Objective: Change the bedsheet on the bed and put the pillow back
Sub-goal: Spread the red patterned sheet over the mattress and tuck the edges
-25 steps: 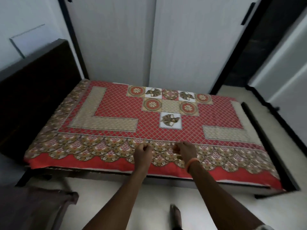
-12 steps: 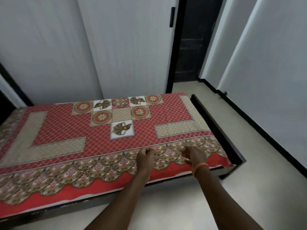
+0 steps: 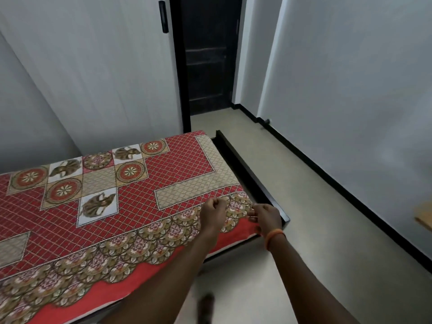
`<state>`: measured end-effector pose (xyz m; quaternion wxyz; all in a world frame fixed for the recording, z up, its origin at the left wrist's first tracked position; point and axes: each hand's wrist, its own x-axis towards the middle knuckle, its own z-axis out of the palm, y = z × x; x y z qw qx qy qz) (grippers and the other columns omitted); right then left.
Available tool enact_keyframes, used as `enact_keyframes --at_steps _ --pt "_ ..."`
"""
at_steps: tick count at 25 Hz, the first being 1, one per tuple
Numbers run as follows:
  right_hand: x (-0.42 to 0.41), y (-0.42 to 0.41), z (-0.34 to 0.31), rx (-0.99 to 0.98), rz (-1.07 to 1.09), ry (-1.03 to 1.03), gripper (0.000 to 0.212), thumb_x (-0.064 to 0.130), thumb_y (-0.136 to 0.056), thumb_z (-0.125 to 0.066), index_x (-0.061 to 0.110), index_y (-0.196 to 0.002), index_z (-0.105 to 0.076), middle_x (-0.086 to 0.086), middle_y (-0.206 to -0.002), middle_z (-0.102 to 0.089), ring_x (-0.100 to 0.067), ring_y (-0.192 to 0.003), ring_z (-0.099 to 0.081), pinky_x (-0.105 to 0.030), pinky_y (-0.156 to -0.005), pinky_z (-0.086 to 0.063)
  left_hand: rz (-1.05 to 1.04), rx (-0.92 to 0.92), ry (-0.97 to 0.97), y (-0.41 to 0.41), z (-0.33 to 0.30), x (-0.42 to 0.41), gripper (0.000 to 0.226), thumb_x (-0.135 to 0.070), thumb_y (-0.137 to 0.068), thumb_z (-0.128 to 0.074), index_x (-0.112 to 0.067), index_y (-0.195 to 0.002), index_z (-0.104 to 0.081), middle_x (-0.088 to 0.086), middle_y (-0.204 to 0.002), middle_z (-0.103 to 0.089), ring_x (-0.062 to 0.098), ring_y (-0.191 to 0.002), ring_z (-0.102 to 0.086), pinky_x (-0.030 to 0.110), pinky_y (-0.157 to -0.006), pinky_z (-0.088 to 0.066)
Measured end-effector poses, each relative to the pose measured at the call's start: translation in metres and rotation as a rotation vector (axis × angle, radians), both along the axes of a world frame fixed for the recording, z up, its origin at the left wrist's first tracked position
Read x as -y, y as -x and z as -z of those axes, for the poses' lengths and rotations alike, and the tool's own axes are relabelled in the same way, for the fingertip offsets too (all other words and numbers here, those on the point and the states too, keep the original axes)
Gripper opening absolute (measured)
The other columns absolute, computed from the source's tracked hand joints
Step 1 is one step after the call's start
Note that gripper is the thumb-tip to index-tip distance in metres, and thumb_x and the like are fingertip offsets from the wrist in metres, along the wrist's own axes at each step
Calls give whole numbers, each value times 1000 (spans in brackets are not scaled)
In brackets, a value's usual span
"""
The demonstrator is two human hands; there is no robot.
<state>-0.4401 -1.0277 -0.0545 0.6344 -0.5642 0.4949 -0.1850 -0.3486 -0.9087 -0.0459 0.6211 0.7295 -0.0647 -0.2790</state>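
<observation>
**A pale room with dark trim**

White sliding wardrobe doors (image 3: 98, 73) fill the far left, one bearing a black handle (image 3: 163, 17). Right of them stands a dark doorway (image 3: 208, 57). A white wall (image 3: 350, 90) runs along the right, edged with black skirting (image 3: 327, 174) above the beige floor (image 3: 292, 206).

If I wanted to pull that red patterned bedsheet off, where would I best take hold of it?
Probably the scalloped border of the bedsheet at the near foot-end corner, coming from the near side. There the cloth hangs loose over the mattress edge, so fingers can gather it. The left hand and right hand are bunched at that border by the dark bed frame.
</observation>
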Motion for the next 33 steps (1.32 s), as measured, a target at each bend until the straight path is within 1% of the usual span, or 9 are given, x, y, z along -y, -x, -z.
enact_keyframes --at_steps 6,10,14,18,20,23,26,29,33 --pt "84 -84 40 -113 -293 209 18 24 -92 -60 12 -79 -65 -5 -76 -68 -21 -73 -61 -31 -66 -47 -55 39 -141 -65 48 81 23 -35 -102 -46 -14 -103 -57 -1 -80 -57 12 -64 -50 27 -60 -43" --pt "108 -168 81 -245 -608 378 22 26 -96 -57 6 -106 -62 -6 -96 -63 -13 -79 -56 -21 -60 -36 -72 127 -369 -126 93 106 36 -36 -102 -45 -13 -128 -53 3 -117 -60 15 -92 -59 28 -73 -47" --pt "105 -246 139 -435 -971 548 48 36 -99 -50 4 -136 -47 -14 -137 -51 -28 -126 -49 -33 -102 -38 -71 157 -609 -178 147 84 46 -33 -101 -47 -7 -139 -45 12 -134 -51 29 -122 -50 36 -98 -41" --pt "81 -359 218 -482 -1246 680 59 46 -100 -38 7 -145 -33 -14 -145 -39 -31 -131 -42 -40 -106 -39 -92 257 -795 -257 227 48 45 -27 -102 -46 -3 -139 -42 17 -133 -47 36 -122 -47 43 -98 -43" --pt "63 -429 262 -415 -1354 821 67 49 -101 -28 7 -152 -20 -17 -158 -23 -31 -145 -25 -44 -117 -26 -105 345 -865 -301 278 40 51 -20 -100 -50 1 -144 -38 22 -143 -42 39 -129 -44 47 -102 -45" --pt "39 -538 327 -239 -1418 1057 65 46 -103 -24 10 -155 -10 -14 -163 -5 -30 -151 -4 -49 -122 -9 -98 452 -960 -373 351 37 57 -16 -97 -52 4 -147 -33 27 -150 -35 44 -139 -35 52 -109 -40" --pt "41 -607 400 -175 -1500 1194 62 45 -103 -20 14 -156 -10 -9 -164 -4 -28 -151 -3 -51 -121 -4 -19 530 -1106 -437 408 43 64 -29 -98 -26 2 -153 -22 24 -159 -22 42 -148 -19 55 -117 -25" --pt "74 -608 439 -158 -1442 1305 63 47 -101 -18 17 -156 -19 -6 -163 -14 -28 -150 -16 -50 -120 -11 -21 565 -1153 -442 434 70 68 -38 -96 -27 1 -153 -25 27 -159 -20 44 -148 -17 58 -117 -21" --pt "151 -571 438 -342 -1223 1244 66 54 -101 -23 21 -157 -11 -6 -164 -6 -26 -151 -6 -50 -121 -8 18 511 -1157 -397 432 112 80 -53 -97 -35 -2 -155 -17 28 -161 -5 43 -150 2 59 -119 -9"
